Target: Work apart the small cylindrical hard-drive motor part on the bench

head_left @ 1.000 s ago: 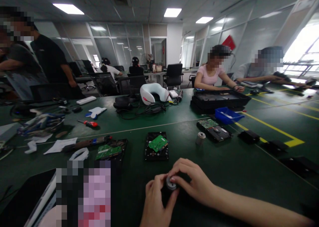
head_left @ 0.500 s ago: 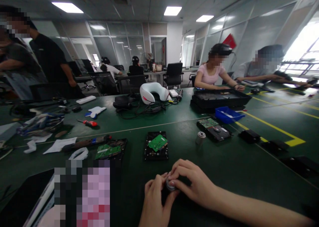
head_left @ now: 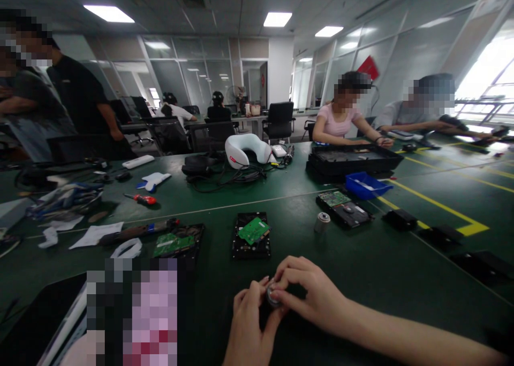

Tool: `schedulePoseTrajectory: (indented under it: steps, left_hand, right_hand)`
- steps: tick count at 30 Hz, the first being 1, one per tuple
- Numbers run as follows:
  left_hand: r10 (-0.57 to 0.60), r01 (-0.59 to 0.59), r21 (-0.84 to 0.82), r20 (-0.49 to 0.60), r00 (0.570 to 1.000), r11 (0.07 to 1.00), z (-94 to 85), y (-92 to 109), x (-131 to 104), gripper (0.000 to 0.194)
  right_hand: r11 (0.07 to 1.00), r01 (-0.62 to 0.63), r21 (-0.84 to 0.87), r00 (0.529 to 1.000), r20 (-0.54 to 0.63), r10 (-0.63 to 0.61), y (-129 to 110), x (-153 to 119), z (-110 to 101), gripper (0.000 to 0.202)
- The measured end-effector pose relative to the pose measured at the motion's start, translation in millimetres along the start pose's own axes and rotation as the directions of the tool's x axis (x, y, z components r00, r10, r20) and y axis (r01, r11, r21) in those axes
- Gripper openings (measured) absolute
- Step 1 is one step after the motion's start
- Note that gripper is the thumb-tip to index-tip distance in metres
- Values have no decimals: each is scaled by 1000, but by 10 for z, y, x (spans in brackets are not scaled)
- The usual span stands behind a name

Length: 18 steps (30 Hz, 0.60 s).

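Observation:
Between my two hands, low in the middle of the view, is a small round metal piece (head_left: 273, 295), mostly covered by fingers. My left hand (head_left: 254, 315) is closed around its near left side. From the right, my right hand (head_left: 307, 291) pinches its top with thumb and fingers. Just beyond lies a black hard drive (head_left: 237, 251) with a loose green circuit board (head_left: 254, 230) on it. Farther right, a silver metal cylinder (head_left: 322, 222) stands upright, apart from both hands.
Another hard drive (head_left: 351, 213) lies near a blue tray (head_left: 365, 186). At left are a second green board (head_left: 173, 244), a power screwdriver (head_left: 140, 230) and a red screwdriver (head_left: 142, 199). A neck pillow (head_left: 236, 149) and cables lie behind. A person (head_left: 341, 119) works across the table.
The view has shifted very slightly. Both hands stay on the round metal piece in nearly the same pose.

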<state>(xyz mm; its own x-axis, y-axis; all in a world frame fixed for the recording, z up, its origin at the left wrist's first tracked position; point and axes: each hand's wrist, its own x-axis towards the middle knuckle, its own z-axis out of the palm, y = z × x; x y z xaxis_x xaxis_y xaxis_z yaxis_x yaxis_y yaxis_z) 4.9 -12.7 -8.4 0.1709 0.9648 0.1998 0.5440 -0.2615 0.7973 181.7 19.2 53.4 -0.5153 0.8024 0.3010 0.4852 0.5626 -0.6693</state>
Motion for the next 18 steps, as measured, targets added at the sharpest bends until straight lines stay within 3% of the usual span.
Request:
schedulePoseTrajectory:
  steps: [4,9,14,18]
  left_hand:
    - [-62,62,-21,23,998,998,-23,68,6,27]
    - [-80,80,-12,35,996,997,-50,138,24,24]
    - [-10,9,-34,-34,999,999,23,24,26,22]
    - [43,-43,4,-83,996,999,102,-124,37,26]
  right_hand:
    - [999,23,41,998,-63,-20,30,10,-11,6]
    - [995,-69,78,983,-167,81,260,49,-77,8]
    - [979,-181,-99,983,-40,178,537,12,-44,10]
    - [979,-173,-110,985,6,174,569,3,-32,17]
